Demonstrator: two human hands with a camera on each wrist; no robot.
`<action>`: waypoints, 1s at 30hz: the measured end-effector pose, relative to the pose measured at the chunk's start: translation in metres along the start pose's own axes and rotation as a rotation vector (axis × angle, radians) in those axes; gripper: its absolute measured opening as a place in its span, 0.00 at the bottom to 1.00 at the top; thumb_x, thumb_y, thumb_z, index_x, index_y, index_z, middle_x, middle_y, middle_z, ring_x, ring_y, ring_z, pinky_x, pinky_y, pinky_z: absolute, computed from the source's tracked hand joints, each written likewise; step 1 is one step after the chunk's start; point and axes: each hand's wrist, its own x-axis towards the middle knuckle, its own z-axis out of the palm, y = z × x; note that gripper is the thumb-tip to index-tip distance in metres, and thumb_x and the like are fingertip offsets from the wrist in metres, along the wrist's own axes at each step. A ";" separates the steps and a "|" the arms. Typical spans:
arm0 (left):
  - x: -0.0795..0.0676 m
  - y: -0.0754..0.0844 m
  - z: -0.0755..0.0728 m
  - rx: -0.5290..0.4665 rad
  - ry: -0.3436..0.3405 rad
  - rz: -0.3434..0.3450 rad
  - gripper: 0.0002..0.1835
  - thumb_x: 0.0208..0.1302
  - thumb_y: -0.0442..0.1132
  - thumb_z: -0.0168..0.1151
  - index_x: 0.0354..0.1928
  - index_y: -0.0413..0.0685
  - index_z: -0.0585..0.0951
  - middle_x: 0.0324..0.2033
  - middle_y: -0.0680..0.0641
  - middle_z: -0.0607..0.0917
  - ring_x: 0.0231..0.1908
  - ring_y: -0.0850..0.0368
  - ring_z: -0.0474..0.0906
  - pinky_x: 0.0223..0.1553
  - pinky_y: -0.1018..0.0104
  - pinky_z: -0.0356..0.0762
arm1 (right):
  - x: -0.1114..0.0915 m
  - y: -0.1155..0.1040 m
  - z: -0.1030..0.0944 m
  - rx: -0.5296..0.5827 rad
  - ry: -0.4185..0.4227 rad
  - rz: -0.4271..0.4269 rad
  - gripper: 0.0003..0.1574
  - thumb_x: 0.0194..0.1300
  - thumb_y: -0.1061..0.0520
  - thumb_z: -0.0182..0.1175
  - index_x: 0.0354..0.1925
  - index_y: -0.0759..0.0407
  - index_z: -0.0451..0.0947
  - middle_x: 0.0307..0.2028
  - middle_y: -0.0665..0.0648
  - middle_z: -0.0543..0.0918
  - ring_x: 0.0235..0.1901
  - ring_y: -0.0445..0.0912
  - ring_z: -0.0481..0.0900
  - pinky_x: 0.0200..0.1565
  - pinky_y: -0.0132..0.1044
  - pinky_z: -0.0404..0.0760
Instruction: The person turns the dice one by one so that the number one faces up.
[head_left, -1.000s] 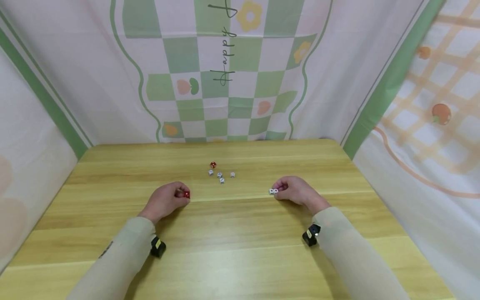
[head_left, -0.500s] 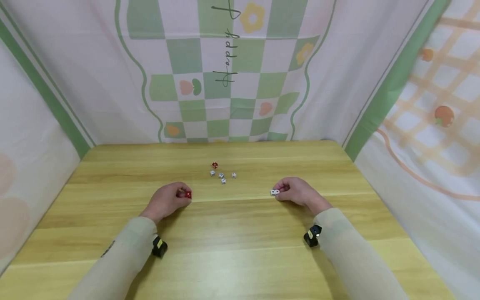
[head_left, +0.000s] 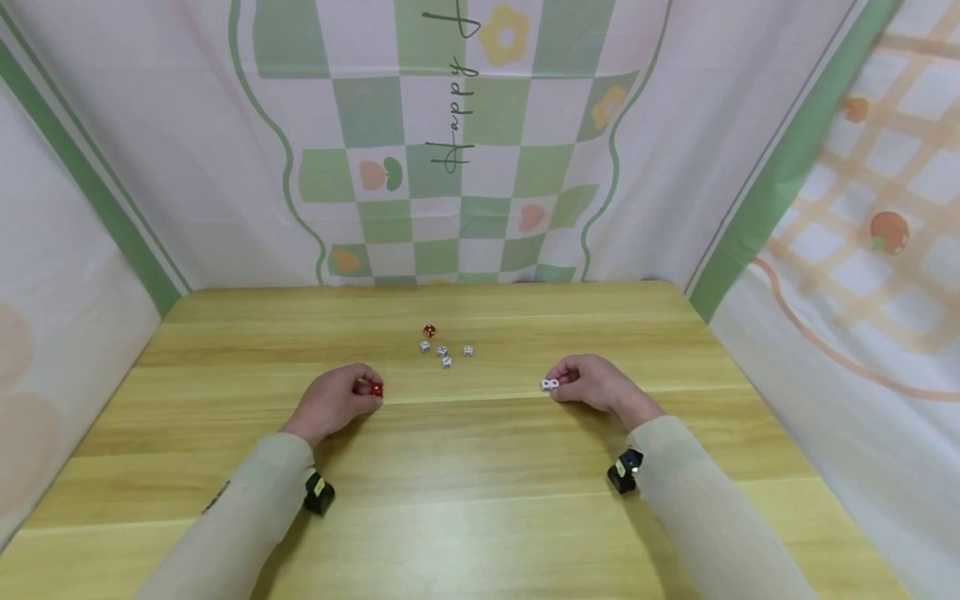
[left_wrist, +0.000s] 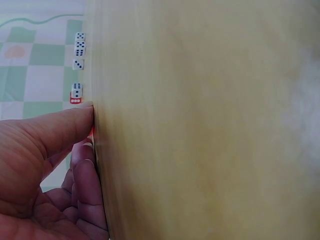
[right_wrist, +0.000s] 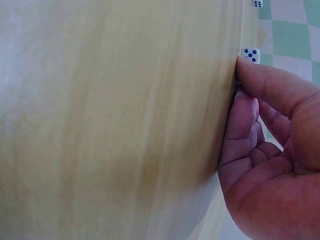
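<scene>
On the left of the table, my left hand (head_left: pixel 337 400) pinches a red die (head_left: pixel 377 389) between thumb and fingers, low at the wood. In the left wrist view the fingers hide most of that die. Opposite it, my right hand (head_left: pixel 596 383) rests at the table and holds a pair of white dice (head_left: pixel 550 385) side by side. One white die (right_wrist: pixel 251 54) of the pair shows past the thumb tip in the right wrist view, with blue pips. Farther back between the hands lie several loose white dice (head_left: pixel 447 362) and a second red die (head_left: pixel 429 331).
The wooden table (head_left: pixel 465 500) reaches back to a hanging cloth (head_left: pixel 435 225) with green checks. More patterned cloth (head_left: pixel 847 250) closes off the right side, and white cloth (head_left: pixel 67 275) the left. A small black camera sits on each wrist.
The head view has shifted very slightly. Both hands keep their grip and place, and the loose dice lie as before.
</scene>
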 end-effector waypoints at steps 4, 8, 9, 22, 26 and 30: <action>0.000 0.001 0.000 0.002 -0.002 -0.002 0.12 0.69 0.39 0.70 0.52 0.47 0.84 0.44 0.47 0.87 0.44 0.52 0.81 0.50 0.51 0.79 | -0.001 0.000 -0.001 -0.003 -0.002 -0.006 0.13 0.66 0.60 0.70 0.47 0.63 0.84 0.40 0.55 0.85 0.40 0.45 0.78 0.48 0.38 0.76; -0.001 0.002 0.000 -0.001 -0.005 -0.009 0.12 0.69 0.39 0.70 0.52 0.47 0.84 0.44 0.47 0.87 0.44 0.52 0.81 0.49 0.51 0.80 | -0.001 0.000 -0.001 0.011 -0.004 0.005 0.13 0.66 0.60 0.70 0.48 0.63 0.84 0.40 0.55 0.85 0.40 0.45 0.78 0.48 0.38 0.76; -0.001 0.003 -0.001 -0.002 -0.007 -0.011 0.12 0.69 0.39 0.70 0.52 0.47 0.84 0.44 0.47 0.87 0.44 0.52 0.81 0.49 0.52 0.80 | -0.001 0.000 -0.001 0.014 -0.004 0.004 0.13 0.66 0.60 0.70 0.48 0.63 0.84 0.40 0.55 0.85 0.40 0.45 0.78 0.48 0.37 0.76; -0.004 0.006 -0.002 -0.024 -0.018 -0.033 0.15 0.69 0.39 0.70 0.56 0.47 0.83 0.47 0.45 0.87 0.47 0.50 0.82 0.50 0.51 0.81 | 0.000 0.001 0.001 0.042 0.001 -0.015 0.14 0.65 0.61 0.71 0.48 0.64 0.84 0.40 0.56 0.85 0.40 0.45 0.79 0.47 0.37 0.76; -0.004 0.008 -0.004 -0.028 -0.028 -0.040 0.18 0.68 0.40 0.71 0.58 0.47 0.82 0.47 0.45 0.87 0.46 0.51 0.82 0.50 0.51 0.81 | 0.000 0.002 0.001 0.051 -0.001 -0.013 0.14 0.65 0.61 0.71 0.47 0.65 0.84 0.40 0.57 0.85 0.39 0.45 0.78 0.46 0.37 0.76; -0.005 0.011 -0.009 -0.010 -0.042 -0.035 0.23 0.66 0.43 0.73 0.61 0.46 0.81 0.46 0.45 0.86 0.45 0.50 0.81 0.50 0.52 0.80 | 0.000 0.002 0.001 0.060 -0.002 -0.012 0.14 0.65 0.61 0.71 0.48 0.65 0.84 0.40 0.56 0.85 0.40 0.45 0.78 0.47 0.37 0.76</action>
